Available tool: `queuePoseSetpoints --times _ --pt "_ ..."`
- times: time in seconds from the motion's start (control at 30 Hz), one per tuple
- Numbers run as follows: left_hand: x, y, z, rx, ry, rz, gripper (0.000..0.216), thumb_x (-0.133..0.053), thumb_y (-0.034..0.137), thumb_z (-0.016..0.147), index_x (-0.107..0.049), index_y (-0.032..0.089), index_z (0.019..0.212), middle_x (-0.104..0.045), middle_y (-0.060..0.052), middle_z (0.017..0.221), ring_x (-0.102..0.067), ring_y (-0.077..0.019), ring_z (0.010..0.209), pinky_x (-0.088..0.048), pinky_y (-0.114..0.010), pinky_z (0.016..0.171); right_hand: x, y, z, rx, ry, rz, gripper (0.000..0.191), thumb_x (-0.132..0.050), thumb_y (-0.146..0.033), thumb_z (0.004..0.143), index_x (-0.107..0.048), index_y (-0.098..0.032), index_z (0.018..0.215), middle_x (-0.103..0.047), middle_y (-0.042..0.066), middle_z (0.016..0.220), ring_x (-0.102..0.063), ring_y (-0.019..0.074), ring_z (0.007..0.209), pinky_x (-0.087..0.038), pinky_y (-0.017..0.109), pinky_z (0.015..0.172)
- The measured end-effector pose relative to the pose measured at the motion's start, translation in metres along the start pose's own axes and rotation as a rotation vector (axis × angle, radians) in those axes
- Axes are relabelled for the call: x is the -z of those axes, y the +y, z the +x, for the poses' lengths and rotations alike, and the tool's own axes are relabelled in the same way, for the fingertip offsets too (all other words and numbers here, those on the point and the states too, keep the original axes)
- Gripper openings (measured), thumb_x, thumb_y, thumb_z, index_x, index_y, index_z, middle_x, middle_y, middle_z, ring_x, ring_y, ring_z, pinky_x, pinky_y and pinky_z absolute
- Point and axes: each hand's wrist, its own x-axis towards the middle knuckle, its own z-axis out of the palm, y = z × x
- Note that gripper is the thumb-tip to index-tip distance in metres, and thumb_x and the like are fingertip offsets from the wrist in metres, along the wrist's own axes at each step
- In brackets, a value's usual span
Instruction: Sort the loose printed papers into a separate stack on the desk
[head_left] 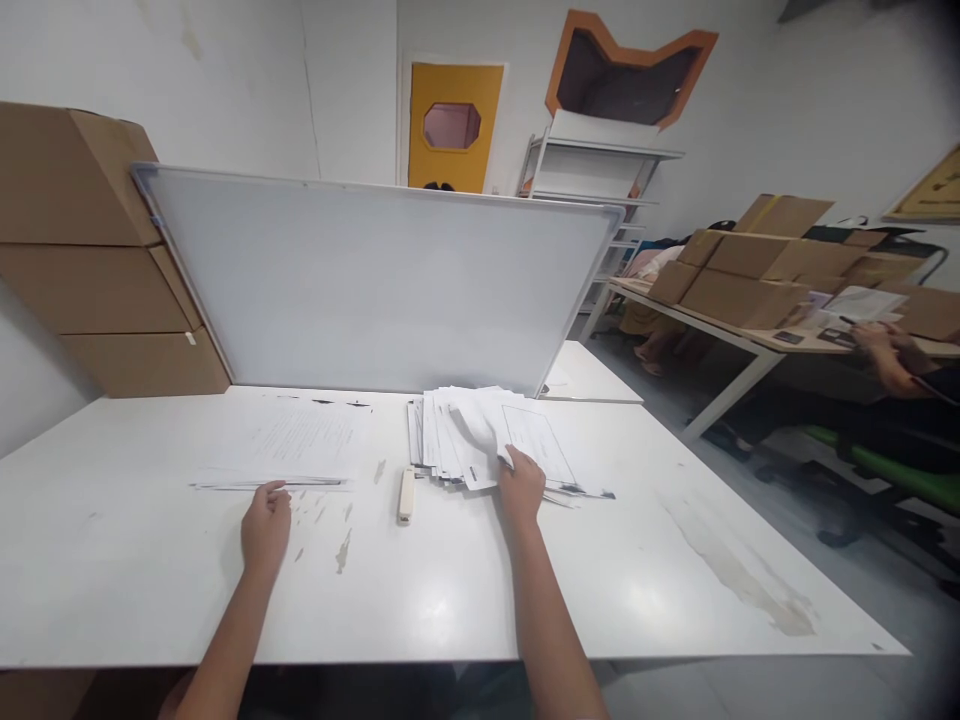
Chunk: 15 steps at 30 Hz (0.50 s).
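On the white table lie two lots of printed paper. A flat stack of sheets lies at the left, and my left hand rests at its near edge with the fingers curled against the table. A fanned pile of papers lies at the middle right. My right hand is on its near edge, fingers closed on the top sheets. A white stapler lies between the two hands.
A whiteboard leans upright across the back of the table. Stacked cardboard boxes stand at the left. At the right, another table carries boxes, where another person's arm shows. Scuff marks stain the tabletop.
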Motion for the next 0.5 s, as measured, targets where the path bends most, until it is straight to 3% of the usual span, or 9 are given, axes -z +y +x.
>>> queuePoseSetpoints --times 0.07,0.13,0.2,0.23,0.3,0.37,0.5 --pt "0.0 0.011 -0.012 -0.055 -0.008 -0.001 0.028 -0.046 0.032 0.081 -0.06 0.022 0.103 -0.068 -0.004 0.088 -0.063 -0.0206 0.074 -0.046 -0.031 0.07 0.014 -0.007 -0.004 0.01 0.055 0.039 0.042 -0.039 -0.018 0.082 -0.063 -0.011 0.116 -0.065 0.014 0.12 -0.054 0.0269 0.117 -0.036 0.045 0.1" --pt "-0.005 0.027 -0.037 -0.148 -0.098 -0.08 0.027 -0.049 0.036 0.08 -0.064 0.021 0.097 -0.069 -0.005 0.087 -0.062 -0.022 0.078 -0.046 -0.033 0.076 0.032 -0.018 -0.021 0.034 0.107 0.106 0.041 -0.038 -0.023 0.087 -0.062 -0.011 0.118 -0.064 0.014 0.121 -0.054 0.0259 0.118 -0.039 0.043 0.1" --pt "-0.015 0.048 -0.076 -0.209 -0.319 -0.288 0.03 -0.053 0.041 0.079 -0.067 0.019 0.095 -0.069 -0.008 0.086 -0.063 -0.0242 0.085 -0.047 -0.034 0.082 0.05 -0.028 -0.053 0.053 0.126 0.227 0.04 -0.04 -0.032 0.091 -0.061 -0.015 0.12 -0.064 0.012 0.121 -0.056 0.0258 0.115 -0.045 0.041 0.095" --pt "-0.021 0.059 -0.099 -0.192 -0.49 -0.425 0.037 -0.056 0.045 0.08 -0.066 0.019 0.104 -0.07 -0.01 0.096 -0.063 -0.0255 0.092 -0.047 -0.035 0.085 0.058 -0.032 -0.074 0.043 0.087 0.285 0.039 -0.042 -0.035 0.092 -0.06 -0.018 0.122 -0.065 0.011 0.121 -0.058 0.0258 0.113 -0.048 0.04 0.091" --pt "-0.034 0.08 -0.142 -0.066 -0.774 -0.73 0.057 -0.057 0.05 0.082 -0.051 0.022 0.131 -0.06 -0.013 0.126 -0.057 -0.0274 0.112 -0.044 -0.038 0.094 0.068 -0.037 -0.121 0.104 -0.026 0.325 0.038 -0.044 -0.036 0.092 -0.06 -0.021 0.124 -0.064 0.009 0.122 -0.059 0.0266 0.112 -0.051 0.04 0.09" --pt "-0.043 0.096 -0.175 0.135 -0.96 -0.979 0.062 -0.056 0.051 0.084 -0.042 0.026 0.14 -0.049 -0.011 0.14 -0.05 -0.0277 0.124 -0.039 -0.04 0.102 0.07 -0.036 -0.166 0.255 -0.129 0.327 0.041 -0.042 -0.031 0.093 -0.052 -0.025 0.132 -0.058 0.007 0.132 -0.055 0.0267 0.12 -0.05 0.041 0.094" --pt "-0.043 0.106 -0.193 0.685 -0.983 -1.167 0.051 -0.055 0.04 0.087 -0.051 0.015 0.132 -0.057 -0.012 0.133 -0.049 -0.0286 0.126 -0.034 -0.04 0.109 0.058 -0.023 -0.226 0.477 -0.175 0.284 0.052 -0.033 -0.021 0.095 -0.031 -0.031 0.145 -0.05 0.004 0.14 -0.051 0.0245 0.124 -0.05 0.04 0.094"
